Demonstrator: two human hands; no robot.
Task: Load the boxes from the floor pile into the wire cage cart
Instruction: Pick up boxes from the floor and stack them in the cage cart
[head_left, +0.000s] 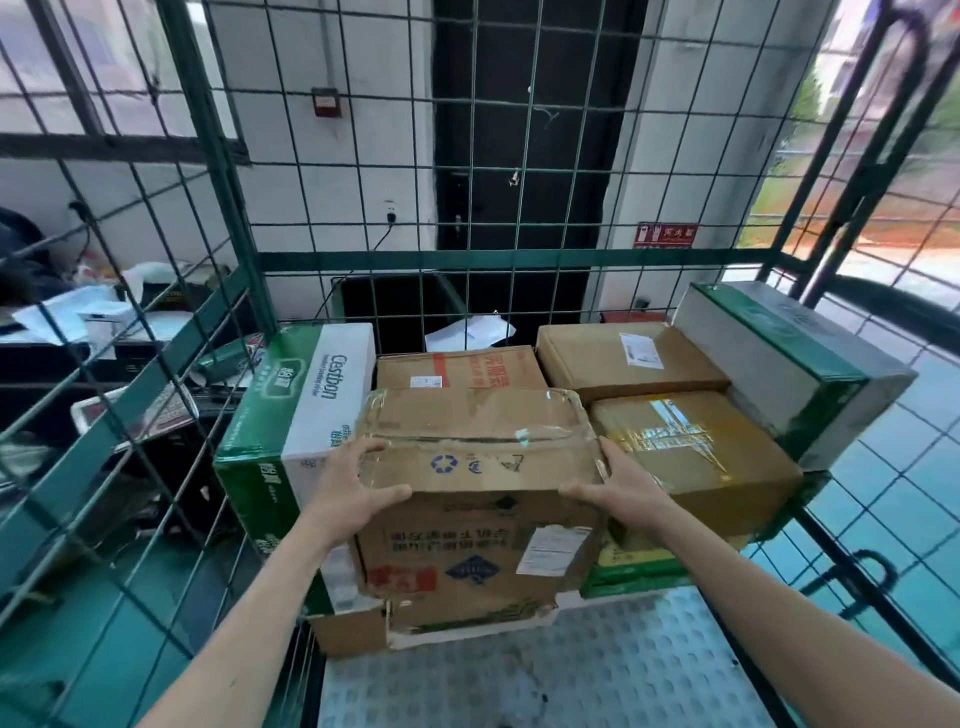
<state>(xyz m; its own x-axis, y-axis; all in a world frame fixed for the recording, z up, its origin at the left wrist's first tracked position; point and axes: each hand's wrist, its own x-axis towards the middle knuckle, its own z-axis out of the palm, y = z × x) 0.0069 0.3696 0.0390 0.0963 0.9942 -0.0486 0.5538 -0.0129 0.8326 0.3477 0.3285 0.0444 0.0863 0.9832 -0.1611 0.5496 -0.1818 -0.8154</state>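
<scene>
- Partly hidden, the lower boxes in the stack show only as edges under the cardboard box (478, 519). Whether that box rests on them or is being held up cannot be told.
- Both forearms enter from the bottom edge, cut off above the elbows.
- Print on the box's near face is upside down and hard to read. A white label sits at its right.
- Left hand (358, 480) grips the box's top left corner, fingers curled over the top and thumb on the near face.
- Right hand (618, 480) grips the top right corner the same way.
- The box is brown corrugated card, with wide clear tape shining across its top. It stands at the front of the stack inside the wire cage cart (415, 260).
- Touching its left side is a glossy green and white carton (306, 410).
- Behind it lies a flat brown box with red print (457, 366).
- To the right are a plain brown box (618, 358) and, nearer, a heavily taped box (691, 452).
- Furthest right is a green and grey carton (789, 358), tilted.
- The cart has green-painted bars and a square wire grid. Its floor plate (597, 665) is pale metal with raised studs.
- Outside the wire are a teal floor, white walls, a black door (519, 156), a red wall sign (666, 235), and a cluttered desk (78, 317) at left.
</scene>
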